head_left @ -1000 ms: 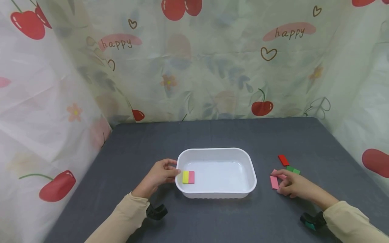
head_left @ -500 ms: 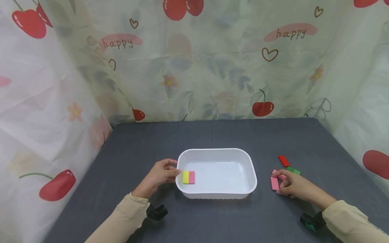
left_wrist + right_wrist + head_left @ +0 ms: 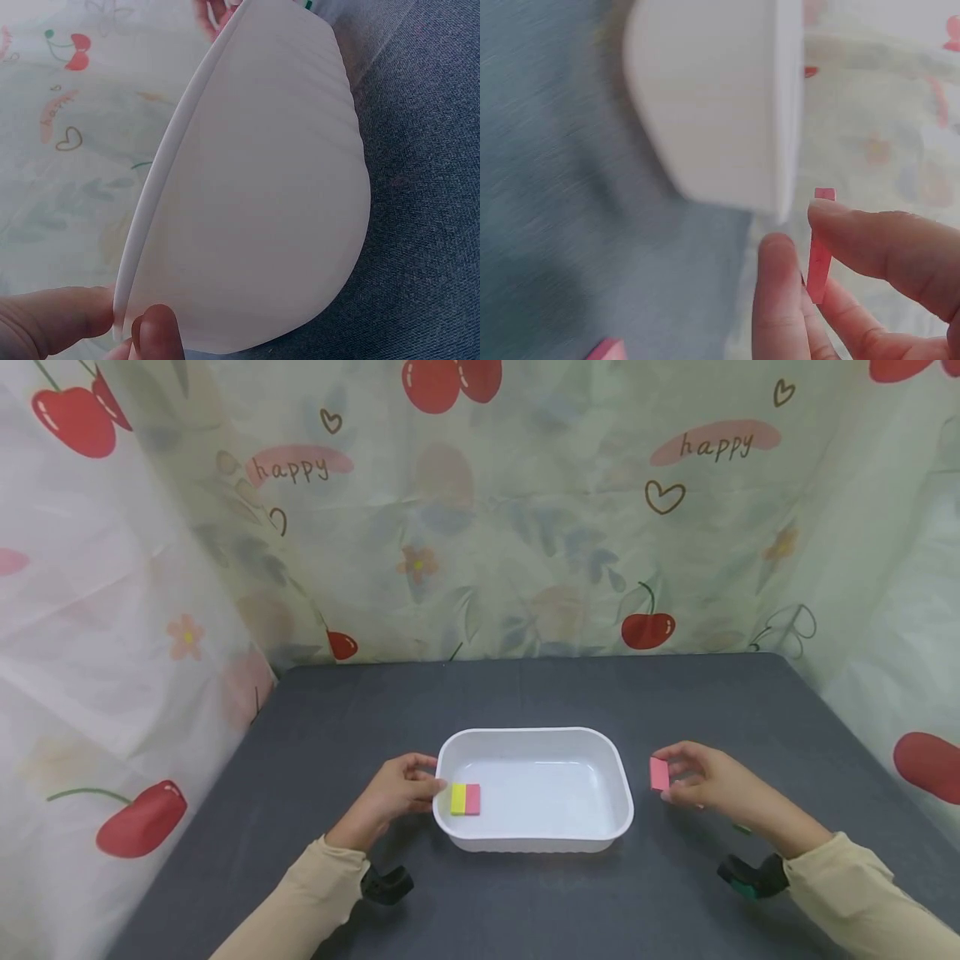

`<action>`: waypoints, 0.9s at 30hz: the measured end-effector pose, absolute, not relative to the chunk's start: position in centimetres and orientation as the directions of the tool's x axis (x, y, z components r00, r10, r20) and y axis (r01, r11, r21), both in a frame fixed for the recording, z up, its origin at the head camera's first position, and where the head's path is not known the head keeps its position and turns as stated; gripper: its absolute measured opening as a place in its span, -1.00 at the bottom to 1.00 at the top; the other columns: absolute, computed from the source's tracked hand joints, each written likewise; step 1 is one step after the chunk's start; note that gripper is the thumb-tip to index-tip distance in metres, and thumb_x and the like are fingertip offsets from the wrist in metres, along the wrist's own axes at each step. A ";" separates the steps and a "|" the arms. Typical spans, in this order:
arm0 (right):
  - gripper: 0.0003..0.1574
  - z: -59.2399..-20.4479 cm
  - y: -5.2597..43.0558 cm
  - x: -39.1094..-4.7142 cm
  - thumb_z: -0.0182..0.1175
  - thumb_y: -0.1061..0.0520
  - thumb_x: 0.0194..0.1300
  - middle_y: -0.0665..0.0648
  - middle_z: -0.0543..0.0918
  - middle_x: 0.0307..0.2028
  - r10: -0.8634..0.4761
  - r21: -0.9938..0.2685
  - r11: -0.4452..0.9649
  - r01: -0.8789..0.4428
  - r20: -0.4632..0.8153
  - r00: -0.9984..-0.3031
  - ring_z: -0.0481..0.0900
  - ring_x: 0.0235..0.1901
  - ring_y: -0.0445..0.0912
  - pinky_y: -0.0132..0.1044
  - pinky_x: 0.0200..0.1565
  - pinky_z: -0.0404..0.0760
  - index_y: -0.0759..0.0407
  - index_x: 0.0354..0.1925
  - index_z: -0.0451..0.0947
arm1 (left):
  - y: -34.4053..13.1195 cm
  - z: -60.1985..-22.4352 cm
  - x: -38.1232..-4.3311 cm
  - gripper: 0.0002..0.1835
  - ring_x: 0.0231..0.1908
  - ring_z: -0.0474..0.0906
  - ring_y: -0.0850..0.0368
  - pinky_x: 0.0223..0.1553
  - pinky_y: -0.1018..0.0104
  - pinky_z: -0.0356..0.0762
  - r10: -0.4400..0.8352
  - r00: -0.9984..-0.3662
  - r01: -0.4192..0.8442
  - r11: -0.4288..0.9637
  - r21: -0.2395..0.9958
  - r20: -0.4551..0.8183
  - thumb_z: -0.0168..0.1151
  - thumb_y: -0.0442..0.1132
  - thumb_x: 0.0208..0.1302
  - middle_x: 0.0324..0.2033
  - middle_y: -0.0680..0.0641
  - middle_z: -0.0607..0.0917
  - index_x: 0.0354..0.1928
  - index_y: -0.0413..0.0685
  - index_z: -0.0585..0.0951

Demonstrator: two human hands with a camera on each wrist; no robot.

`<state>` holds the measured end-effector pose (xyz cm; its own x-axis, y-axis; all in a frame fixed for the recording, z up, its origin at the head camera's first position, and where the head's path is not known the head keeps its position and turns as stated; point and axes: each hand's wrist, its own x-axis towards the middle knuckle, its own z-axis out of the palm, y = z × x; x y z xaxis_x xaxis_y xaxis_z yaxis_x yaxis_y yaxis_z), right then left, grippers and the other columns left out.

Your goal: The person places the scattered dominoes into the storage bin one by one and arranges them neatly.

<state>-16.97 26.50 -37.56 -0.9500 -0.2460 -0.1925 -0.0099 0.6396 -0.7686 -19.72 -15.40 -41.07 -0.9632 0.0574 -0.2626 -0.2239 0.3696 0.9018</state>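
Note:
In the head view my left hand (image 3: 401, 789) holds the left rim of a white plastic basin (image 3: 532, 845). The left wrist view has thumb and fingers on either side of that rim. Flat on the basin floor, side by side, lie a yellow block (image 3: 457, 799) and a pink block (image 3: 472, 799). To the basin's right, my right hand (image 3: 712, 781) pinches another small pink block (image 3: 659, 774) between thumb and fingers, raised off the table. The right wrist view shows this held block (image 3: 820, 262) edge-on, near the basin's outer wall (image 3: 705, 97).
A green block (image 3: 741, 828) peeks out beneath the right wrist; the right hand and forearm hide that patch of table. One more pink block (image 3: 607, 350) lies at the right wrist view's lower edge. Printed curtains (image 3: 525, 527) enclose the dark table (image 3: 390, 702).
My right hand has lifted a pink block from the pile and moved up and left toward the basin. It now covers the remaining blocks. My left hand and the basin stay put.

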 end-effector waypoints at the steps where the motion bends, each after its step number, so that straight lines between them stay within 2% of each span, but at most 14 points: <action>1: -0.24 -37.2 26.1 -17.0 0.36 0.12 0.18 0.32 0.55 -0.01 -0.241 -0.773 0.634 -0.005 -0.192 -0.951 0.60 -0.15 -0.01 -0.12 -0.17 0.67 0.33 0.26 0.31 | -15.4 -41.1 -19.7 -0.56 -0.38 0.62 0.11 -0.27 0.20 0.69 0.057 -0.963 -0.224 0.369 0.902 -0.263 0.37 -0.33 0.17 -0.27 -0.18 0.67 0.09 -0.26 0.52; 6: -0.22 -35.9 24.3 -17.4 0.36 0.07 0.20 0.32 0.52 0.06 -0.256 -0.805 0.594 -0.010 -0.177 -0.950 0.65 -0.13 -0.02 -0.02 -0.07 0.66 0.24 0.30 0.30 | -15.4 -41.1 -19.8 -0.55 -0.37 0.62 0.11 -0.26 0.19 0.70 0.055 -0.961 -0.232 0.366 0.901 -0.270 0.38 -0.33 0.16 -0.27 -0.18 0.67 0.09 -0.25 0.52; 14: -0.25 -35.5 21.5 -18.2 0.37 0.17 0.17 0.34 0.52 0.03 -0.335 -0.861 0.504 -0.065 -0.126 -0.934 0.66 -0.21 -0.02 -0.13 -0.12 0.67 0.30 0.27 0.32 | -15.4 -41.0 -19.8 -0.55 -0.38 0.61 0.12 -0.27 0.20 0.70 0.052 -0.960 -0.240 0.364 0.900 -0.277 0.37 -0.33 0.16 -0.29 -0.18 0.66 0.09 -0.25 0.52; 16: -0.26 -35.6 20.7 -18.4 0.37 0.17 0.17 0.32 0.52 0.01 -0.342 -0.861 0.506 -0.058 -0.138 -0.929 0.67 -0.21 -0.03 -0.09 -0.06 0.66 0.29 0.26 0.33 | -15.4 -41.0 -19.8 -0.55 -0.38 0.61 0.12 -0.27 0.20 0.69 0.056 -0.959 -0.239 0.361 0.901 -0.277 0.37 -0.33 0.17 -0.29 -0.18 0.66 0.10 -0.26 0.51; 27: -0.36 -37.4 16.4 -19.3 0.40 0.26 0.09 0.19 0.59 -0.14 -0.393 -0.827 0.559 -0.060 -0.201 -0.897 0.66 -0.29 -0.09 -0.20 -0.17 0.66 0.25 0.15 0.46 | -15.4 -41.0 -19.9 -0.57 -0.40 0.60 0.13 -0.29 0.22 0.69 0.065 -0.959 -0.236 0.361 0.902 -0.277 0.35 -0.34 0.19 -0.29 -0.18 0.65 0.10 -0.26 0.50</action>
<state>-19.26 16.44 -37.39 -0.8972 -0.3932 -0.2010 -0.0598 0.5592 -0.8269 -19.86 -15.40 -41.05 -0.9587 0.0646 -0.2770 -0.2363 0.3612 0.9021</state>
